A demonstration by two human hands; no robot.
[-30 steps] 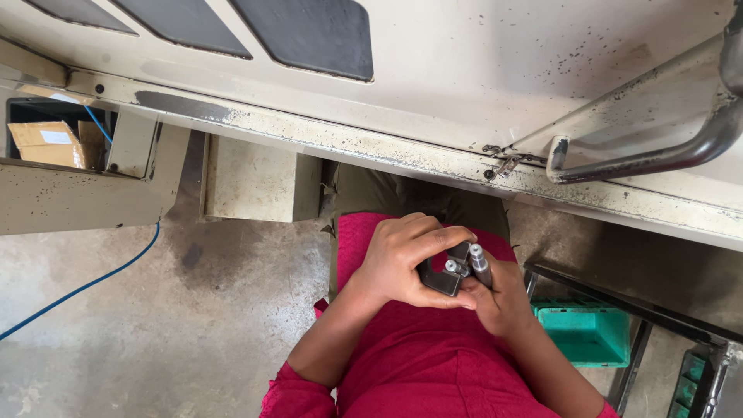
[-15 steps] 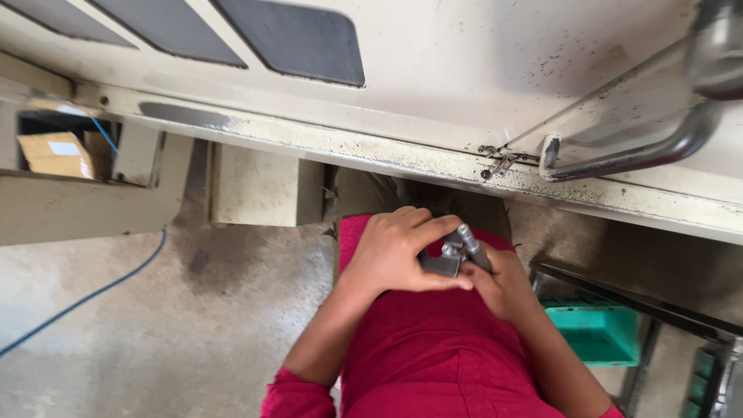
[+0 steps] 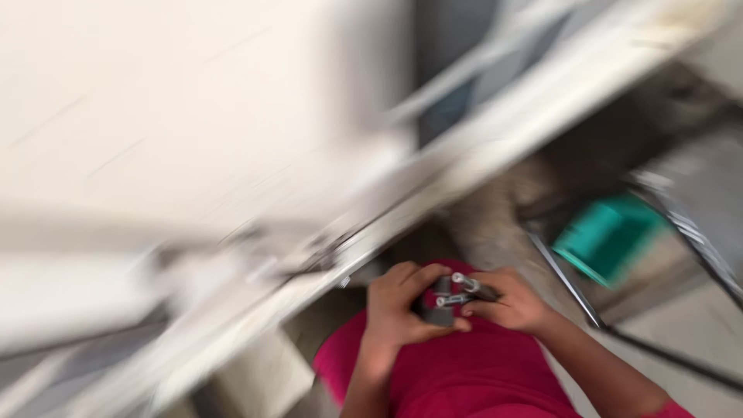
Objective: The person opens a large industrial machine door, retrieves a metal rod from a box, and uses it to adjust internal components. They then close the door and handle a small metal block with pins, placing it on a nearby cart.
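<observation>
Against red shirt (image 3: 464, 379), hands unchanged on dark part (image 3: 443, 303); view swung.

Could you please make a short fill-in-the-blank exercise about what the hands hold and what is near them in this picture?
1. The left hand and the right hand hold a small dark metal part ____ them.
2. The person's clothing is ____ in colour.
3. The green bin lies to the ____ of the hands.

Missing words: between; red; right

Likely workshop: worn machine panel (image 3: 155, 139), metal frame (image 3: 681, 224), teal bin (image 3: 607, 236).
</observation>
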